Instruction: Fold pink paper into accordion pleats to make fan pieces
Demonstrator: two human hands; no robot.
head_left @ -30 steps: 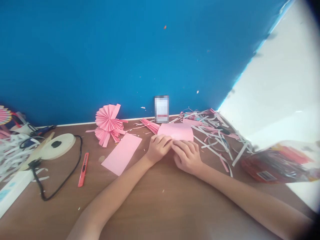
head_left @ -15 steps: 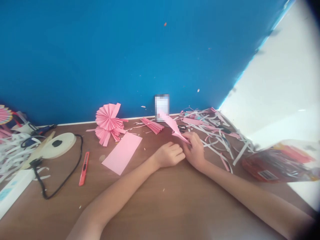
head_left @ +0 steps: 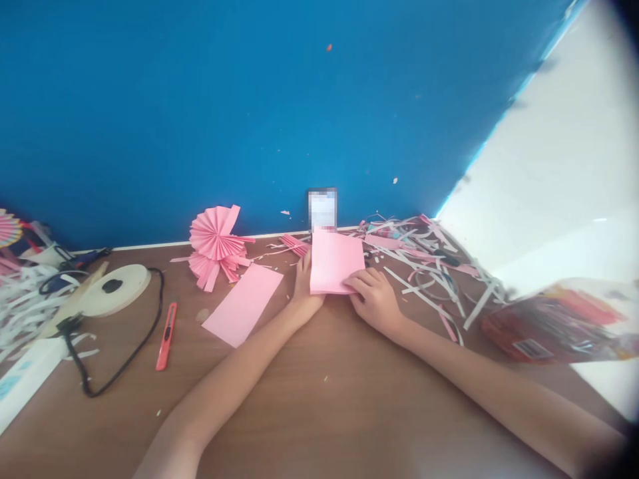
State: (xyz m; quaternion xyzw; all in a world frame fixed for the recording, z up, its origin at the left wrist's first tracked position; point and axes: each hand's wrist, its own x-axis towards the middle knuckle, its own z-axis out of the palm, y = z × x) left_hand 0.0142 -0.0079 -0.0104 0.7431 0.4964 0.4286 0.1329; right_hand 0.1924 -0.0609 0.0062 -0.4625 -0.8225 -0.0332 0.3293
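A pink sheet of paper (head_left: 337, 261) is held up between my two hands over the table, its near edge folded in a narrow strip. My left hand (head_left: 304, 283) grips its left side, with some fingers hidden behind the paper. On the near right corner, the fingers of my right hand (head_left: 375, 298) pinch the folded edge. Left of my hands lies another flat pink sheet (head_left: 244, 303). Behind it are pink pleated paper fans (head_left: 215, 236), and a pleated pink strip (head_left: 294, 244) is partly covered by my left hand and the held sheet.
A red box cutter (head_left: 167, 337), a roll of tape (head_left: 117, 291) and a black cable (head_left: 150, 342) lie to the left. At the back, a phone (head_left: 323, 209) leans on the blue wall. Paper scraps (head_left: 434, 266) and a plastic bag (head_left: 554, 326) are at right.
The pink sheet has turned from edge-on to facing me. My left hand has moved from beside my right hand to the sheet's left side and now grips it.
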